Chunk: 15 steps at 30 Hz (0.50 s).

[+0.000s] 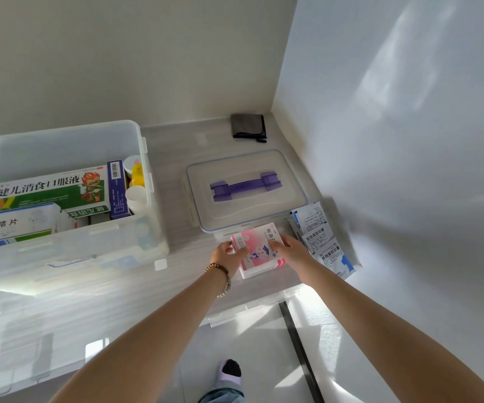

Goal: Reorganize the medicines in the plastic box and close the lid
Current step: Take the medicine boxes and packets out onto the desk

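A pink and white medicine box (259,253) lies on the table in front of the clear lid (246,187), which has a purple handle. My left hand (229,253) grips the box's left edge and my right hand (288,248) holds its right side, fingers over the top. To the left stands the big clear plastic box (69,242), open, with a green and white carton (52,190), a blue and white carton (14,225), a purple carton (118,189) and small bottles (136,184) inside.
Blue and white sachets (322,239) lie fanned out just right of the pink box, against the white wall. A folded grey cloth (249,126) sits in the far corner. The table edge runs below my arms; my slippered foot (230,370) is on the floor.
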Motion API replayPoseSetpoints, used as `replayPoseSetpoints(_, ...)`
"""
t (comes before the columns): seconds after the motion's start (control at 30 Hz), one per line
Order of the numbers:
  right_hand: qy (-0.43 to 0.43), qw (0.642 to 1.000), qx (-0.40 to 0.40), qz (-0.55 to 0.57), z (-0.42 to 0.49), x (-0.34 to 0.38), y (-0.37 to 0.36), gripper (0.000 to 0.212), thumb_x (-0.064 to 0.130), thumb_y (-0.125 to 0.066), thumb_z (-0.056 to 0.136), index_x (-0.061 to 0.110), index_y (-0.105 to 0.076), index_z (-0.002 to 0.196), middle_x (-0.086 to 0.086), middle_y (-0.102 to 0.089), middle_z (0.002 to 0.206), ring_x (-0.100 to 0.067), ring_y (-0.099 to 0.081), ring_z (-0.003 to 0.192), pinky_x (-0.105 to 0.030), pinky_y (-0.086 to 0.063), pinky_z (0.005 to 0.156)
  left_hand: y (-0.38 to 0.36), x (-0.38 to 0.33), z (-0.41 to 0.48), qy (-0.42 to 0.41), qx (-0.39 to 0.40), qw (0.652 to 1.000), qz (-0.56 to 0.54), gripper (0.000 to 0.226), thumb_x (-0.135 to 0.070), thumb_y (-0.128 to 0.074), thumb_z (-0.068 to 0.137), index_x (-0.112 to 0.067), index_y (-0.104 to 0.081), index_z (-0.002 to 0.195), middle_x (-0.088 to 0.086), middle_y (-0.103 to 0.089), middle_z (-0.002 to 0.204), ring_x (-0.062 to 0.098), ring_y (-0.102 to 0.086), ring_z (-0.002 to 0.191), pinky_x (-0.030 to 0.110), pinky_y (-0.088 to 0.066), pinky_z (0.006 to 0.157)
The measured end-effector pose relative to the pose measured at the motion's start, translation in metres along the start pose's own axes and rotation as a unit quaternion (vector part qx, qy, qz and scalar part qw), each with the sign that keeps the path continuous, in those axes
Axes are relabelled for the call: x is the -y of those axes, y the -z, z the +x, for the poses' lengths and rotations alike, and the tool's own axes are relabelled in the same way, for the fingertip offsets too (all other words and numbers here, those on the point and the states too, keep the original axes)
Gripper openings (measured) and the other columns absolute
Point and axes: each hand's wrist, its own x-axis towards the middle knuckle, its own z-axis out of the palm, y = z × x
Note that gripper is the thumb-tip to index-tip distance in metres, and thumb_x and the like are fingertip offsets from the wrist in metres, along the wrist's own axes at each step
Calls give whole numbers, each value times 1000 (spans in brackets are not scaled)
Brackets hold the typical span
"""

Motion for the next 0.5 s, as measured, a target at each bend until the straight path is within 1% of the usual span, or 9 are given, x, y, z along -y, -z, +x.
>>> replayPoseSetpoints(0.07, 0, 1000, -7, -9, -3, 7, 2, 34, 24, -49, 95, 15, -51, 127, 0, -65, 99, -11, -63, 81, -19, -49, 54, 5, -8, -4, -6, -11, 1000, 7, 63, -31, -63, 84, -9, -38, 138, 7, -49, 134, 24, -53, 115, 38, -47, 97)
replayPoseSetpoints(0.13, 7, 999, -18, -32, -5, 17, 5, 38, 28, -50, 94, 13, -49, 129, -7, -63, 115, -20, -64, 95, -21, -49, 61, 12, -19, -8, -29, -22, 999, 29, 68, -36, -62, 83, -9, -34, 139, 10, -44, 138, 27, -50, 120, 36, -44, 98)
replayPoseSetpoints(0.2, 30, 997, -29, -60, -7, 32, 9, 38, 29, -49, 95, 10, -49, 128, -10, -58, 126, -27, -58, 112, -26, -46, 74, 20, -32, -14, -65, -29, 995, 74, 64, -36, -60, 85, -10, -35, 138, 9, -43, 139, 25, -47, 123, 30, -40, 93)
replayPoseSetpoints(0.27, 58, 995, -42, -66, -11, 55, 13, 46, 28, -50, 95, 10, -43, 136, -8, -51, 136, -25, -49, 125, -29, -40, 91, 28, -51, -22, -106, -23, 986, 125, 60, -36, -56, 87, -10, -35, 138, 8, -43, 138, 24, -47, 122, 28, -39, 94)
replayPoseSetpoints(0.33, 95, 992, -46, -69, -15, 81, 16, 49, 28, -52, 94, 10, -41, 139, -9, -47, 142, -22, -45, 129, -31, -34, 103, 37, -74, -32, -150, -3, 975, 163, 58, -36, -54, 88, -10, -35, 137, 7, -45, 136, 24, -49, 119, 32, -42, 98)
replayPoseSetpoints(0.4, 127, 989, -43, -62, -21, 113, 15, 49, 27, -53, 94, 10, -41, 139, -10, -45, 144, -21, -43, 131, -28, -31, 105, 51, -99, -43, -197, 2, 963, 183, 55, -35, -53, 89, -10, -38, 136, 8, -48, 134, 23, -52, 116, 32, -44, 97)
replayPoseSetpoints(0.47, 155, 985, -41, -66, -25, 146, 11, 50, 25, -53, 94, 9, -40, 140, -11, -42, 145, -21, -41, 133, -25, -30, 104, 73, -124, -55, -244, -18, 947, 207, 51, -34, -54, 89, -9, -43, 132, 8, -51, 131, 22, -53, 115, 27, -42, 93)
replayPoseSetpoints(0.5, 166, 982, -39, -79, -27, 162, 7, 51, 26, -53, 94, 10, -39, 141, -10, -41, 145, -21, -40, 134, -27, -30, 106, 87, -135, -62, -266, -35, 937, 225, 49, -35, -53, 89, -10, -44, 130, 7, -52, 129, 21, -53, 114, 25, -40, 91)
